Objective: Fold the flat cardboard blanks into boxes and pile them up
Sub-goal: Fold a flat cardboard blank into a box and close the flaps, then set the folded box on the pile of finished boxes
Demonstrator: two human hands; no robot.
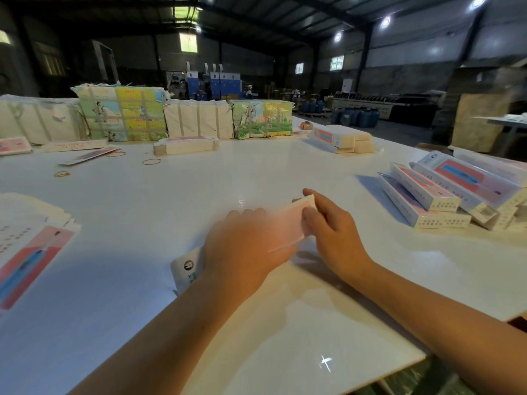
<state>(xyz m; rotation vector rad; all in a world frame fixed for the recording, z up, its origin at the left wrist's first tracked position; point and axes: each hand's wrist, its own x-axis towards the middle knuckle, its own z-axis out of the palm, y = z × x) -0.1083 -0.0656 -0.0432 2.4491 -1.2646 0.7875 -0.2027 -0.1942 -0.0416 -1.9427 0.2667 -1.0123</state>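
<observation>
Over the glossy white desk point(256, 172), both hands hold a long, slim pink-and-white printed cardboard box point(285, 226). The right hand point(330, 232) has its fingers point(309, 216) curled around the far end; the blurred left hand point(242, 249) wraps the middle. Finished rectangular cartons point(427, 198) lie piled at right, flat blanks point(31, 240) at left.

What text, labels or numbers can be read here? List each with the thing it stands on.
No text can be read for certain.
Blank in the hands: motion-blurred; a round logo and marks at its near end, illegible.
Folded boxes on the right: rows of small print, too small.
Flat blanks on the left: dotted lines of print, blurred.
Colourful wrapped bundles: printed characters, too small.
</observation>
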